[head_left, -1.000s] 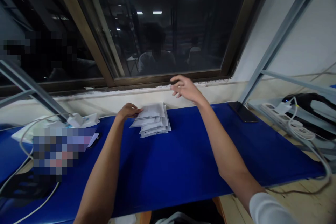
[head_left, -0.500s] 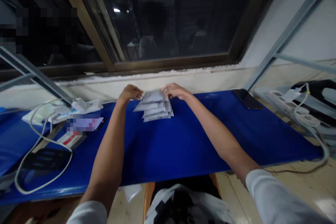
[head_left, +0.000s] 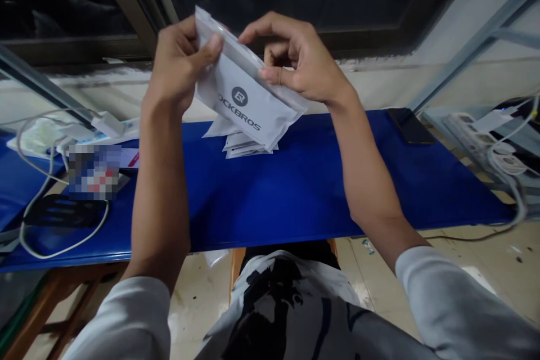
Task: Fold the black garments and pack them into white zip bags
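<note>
I hold a white plastic pouch [head_left: 248, 95] printed with a round logo and "ROCKBROS" up in front of me, tilted down to the right. My left hand [head_left: 179, 64] pinches its upper left corner with the thumb on the front. My right hand [head_left: 291, 59] grips its top edge on the right, fingers curled. Behind and below the pouch, a stack of several similar white pouches [head_left: 244, 143] lies on the blue table [head_left: 295, 191], near its far edge.
A dark phone [head_left: 407, 125] lies at the table's far right corner. A white power strip with cables [head_left: 485, 135] sits to the right. At left are a white charger, cable [head_left: 63, 140] and a black flat item [head_left: 63, 211]. A dark window runs behind.
Both hands closed on the top pouch of the stack and lifted it up toward me. The camera tilted down, showing my lap and the floor.
</note>
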A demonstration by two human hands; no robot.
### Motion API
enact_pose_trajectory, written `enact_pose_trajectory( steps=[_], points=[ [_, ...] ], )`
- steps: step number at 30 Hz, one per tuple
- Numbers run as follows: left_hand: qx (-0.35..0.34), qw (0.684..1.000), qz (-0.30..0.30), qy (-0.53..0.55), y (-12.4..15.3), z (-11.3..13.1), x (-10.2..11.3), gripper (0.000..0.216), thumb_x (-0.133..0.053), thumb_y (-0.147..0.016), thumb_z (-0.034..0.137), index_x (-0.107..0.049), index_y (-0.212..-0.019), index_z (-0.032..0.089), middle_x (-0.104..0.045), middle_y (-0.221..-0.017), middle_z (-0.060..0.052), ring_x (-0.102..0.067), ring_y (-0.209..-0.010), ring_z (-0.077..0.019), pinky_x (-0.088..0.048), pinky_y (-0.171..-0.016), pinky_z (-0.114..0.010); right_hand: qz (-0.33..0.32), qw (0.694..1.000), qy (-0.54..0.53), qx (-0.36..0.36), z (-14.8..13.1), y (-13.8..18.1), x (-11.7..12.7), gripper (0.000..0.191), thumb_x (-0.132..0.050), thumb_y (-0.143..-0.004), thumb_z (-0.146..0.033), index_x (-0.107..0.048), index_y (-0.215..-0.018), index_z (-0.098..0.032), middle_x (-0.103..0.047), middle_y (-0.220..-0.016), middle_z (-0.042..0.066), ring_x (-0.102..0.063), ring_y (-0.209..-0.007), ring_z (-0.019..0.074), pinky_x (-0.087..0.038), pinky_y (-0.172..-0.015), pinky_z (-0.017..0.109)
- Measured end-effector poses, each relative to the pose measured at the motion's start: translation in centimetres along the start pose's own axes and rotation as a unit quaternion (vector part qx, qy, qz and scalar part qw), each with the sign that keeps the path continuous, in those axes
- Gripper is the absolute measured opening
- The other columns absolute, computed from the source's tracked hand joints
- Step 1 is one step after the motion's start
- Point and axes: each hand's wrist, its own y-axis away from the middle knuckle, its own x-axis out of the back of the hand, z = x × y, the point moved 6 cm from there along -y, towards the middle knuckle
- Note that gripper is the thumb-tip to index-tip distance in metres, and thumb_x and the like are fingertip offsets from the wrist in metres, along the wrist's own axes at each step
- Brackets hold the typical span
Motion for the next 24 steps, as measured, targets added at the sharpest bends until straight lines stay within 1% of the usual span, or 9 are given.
enact_pose_trajectory(
  steps=[3, 5, 7, 11, 15, 18, 20, 22, 24],
  points=[
    [-0.031, 0.997, 0.068, 0.019, -0.1, 1.1, 0.1, 0.035, -0.083, -0.079, 0.045, -0.07, -0.091, 0.014, -0.07, -0.082, 0.002, -0.063, -0.072, -0.0093, -0.049, -0.068, -0.02, -0.023, 0.998, 0.05, 0.008, 0.0, 0.1, -0.7, 0.03, -0.076, -0.087, -0.027, -0.062, -0.113, -0.022, -0.06, -0.067, -0.014, -0.057, -0.06, -0.0019, -0.043, -0.06, 0.018],
    [-0.053, 0.996, 0.07, 0.024, -0.1, 2.0, -0.4, 0.038, -0.085, -0.077, 0.045, -0.07, -0.09, 0.013, -0.068, -0.077, 0.003, -0.062, -0.068, -0.0084, -0.047, -0.065, -0.02, -0.005, 0.996, 0.086, -0.013, 0.3, 0.0, -0.9, 0.021, -0.071, -0.091, -0.039, -0.063, -0.102, -0.023, -0.052, -0.057, -0.014, -0.058, -0.063, 0.0001, -0.044, -0.063, 0.017],
    [-0.062, 0.997, 0.043, -0.008, -0.1, 2.7, -1.4, 0.042, -0.08, -0.08, 0.052, -0.071, -0.091, 0.013, -0.068, -0.077, 0.001, -0.062, -0.066, -0.0091, -0.046, -0.061, -0.022, 0.038, 0.989, 0.141, -0.017, 0.3, -0.1, -0.9, 0.025, -0.061, -0.098, -0.047, -0.061, -0.087, -0.024, -0.05, -0.055, -0.012, -0.06, -0.068, 0.003, -0.046, -0.067, 0.018],
    [-0.082, 0.988, 0.006, -0.132, 0.1, 4.2, -3.0, 0.052, -0.065, -0.087, 0.063, -0.072, -0.094, 0.012, -0.068, -0.079, -0.003, -0.058, -0.062, -0.0106, -0.047, -0.058, -0.026, 0.099, 0.943, 0.314, 0.048, -1.4, 0.5, -0.8, 0.033, -0.052, -0.104, -0.04, -0.058, -0.075, -0.027, -0.059, -0.066, -0.005, -0.058, -0.069, 0.0095, -0.047, -0.07, 0.024],
    [-0.075, 0.978, 0.034, -0.192, 0.5, 5.2, -3.3, 0.044, -0.067, -0.092, 0.05, -0.071, -0.094, 0.007, -0.067, -0.073, -0.001, -0.055, -0.06, -0.0083, -0.049, -0.062, -0.025, 0.097, 0.928, 0.356, 0.054, -1.9, 0.5, -1.0, 0.026, -0.046, -0.107, -0.035, -0.063, -0.092, -0.021, -0.064, -0.078, -0.008, -0.06, -0.077, 0.0048, -0.044, -0.074, 0.018],
    [-0.072, 0.958, 0.084, -0.265, 0.5, 5.9, -2.7, 0.023, -0.068, -0.094, 0.026, -0.072, -0.09, 0.004, -0.063, -0.07, 0.002, -0.052, -0.06, -0.0072, -0.048, -0.064, -0.023, 0.101, 0.92, 0.378, 0.023, -1.9, -0.1, -1.9, 0.026, -0.044, -0.107, -0.03, -0.064, -0.1, -0.015, -0.064, -0.08, -0.009, -0.062, -0.079, 0.0032, -0.041, -0.074, 0.014],
    [-0.093, 0.938, 0.115, -0.312, 0.3, 6.4, -1.8, 0.017, -0.065, -0.092, 0.019, -0.074, -0.09, 0.004, -0.06, -0.071, 0.002, -0.049, -0.06, -0.0073, -0.048, -0.066, -0.024, 0.096, 0.909, 0.406, -0.003, -2.1, 0.1, -3.3, 0.029, -0.041, -0.106, -0.029, -0.064, -0.101, -0.011, -0.062, -0.079, -0.009, -0.063, -0.078, 0.0036, -0.037, -0.072, 0.014],
    [-0.114, 0.923, 0.152, -0.335, 0.7, 7.0, -0.4, 0.022, -0.064, -0.091, 0.023, -0.074, -0.091, 0.003, -0.058, -0.072, 0.002, -0.051, -0.064, -0.0084, -0.049, -0.073, -0.028, 0.091, 0.9, 0.425, -0.023, -2.8, 1.9, -5.2, 0.032, -0.04, -0.104, -0.029, -0.065, -0.1, -0.01, -0.061, -0.076, -0.009, -0.063, -0.075, 0.0044, -0.035, -0.069, 0.015],
    [-0.08, 0.924, 0.21, -0.309, 2.4, 7.2, 1.8, 0.032, -0.064, -0.093, 0.033, -0.072, -0.095, 0.003, -0.058, -0.079, 0.0, -0.056, -0.075, -0.0116, -0.049, -0.082, -0.033, 0.079, 0.905, 0.417, -0.02, -4.1, 5.7, -7.5, 0.031, -0.039, -0.104, -0.027, -0.066, -0.095, -0.014, -0.06, -0.068, -0.009, -0.058, -0.062, 0.0039, -0.033, -0.063, 0.015]
  ],
)
